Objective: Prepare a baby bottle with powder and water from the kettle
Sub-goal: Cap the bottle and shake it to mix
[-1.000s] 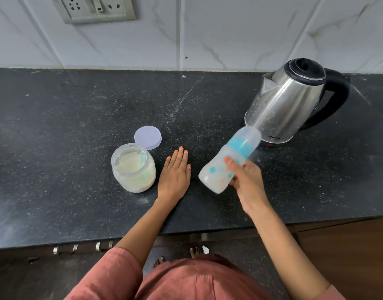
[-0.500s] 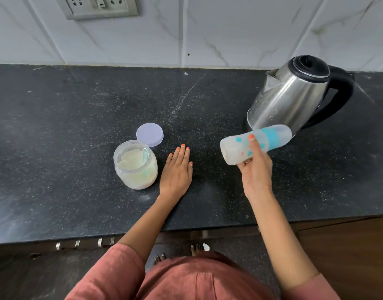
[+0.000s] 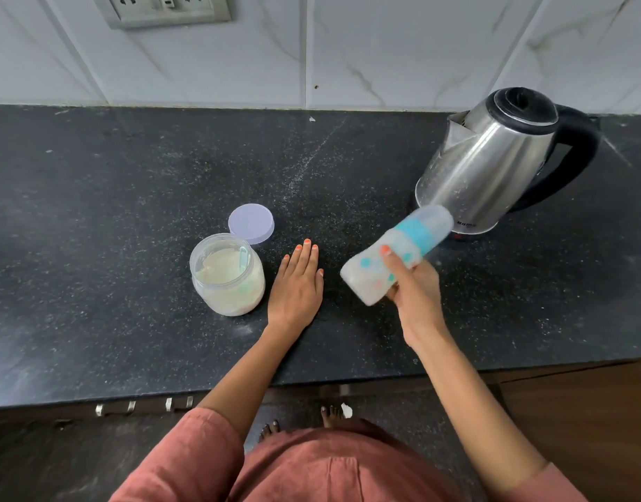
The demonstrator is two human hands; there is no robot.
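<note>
Risk: the baby bottle [image 3: 395, 259], held aloft and tilted with its capped end toward 2 o'clock, could strike the kettle [image 3: 493, 164] just beyond it, or leak if the collar is loose. The right hand [image 3: 417, 288] grips the bottle's lower body. The left hand [image 3: 297, 284] lies flat on the countertop [image 3: 94, 248], fingers straight, with the powder jar [image 3: 226, 275] at its 9 o'clock.

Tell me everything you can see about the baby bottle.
The baby bottle is cloudy whitish plastic dotted with teal and pinkish spots, with a teal ring at the neck and a clear cap over the top. It is tilted, cap end up and pointing toward the kettle, base lower and nearer the person. The right hand grips its lower body, thumb across the front, holding it off the counter. It looks blurred, so what is inside is hard to tell.
</note>
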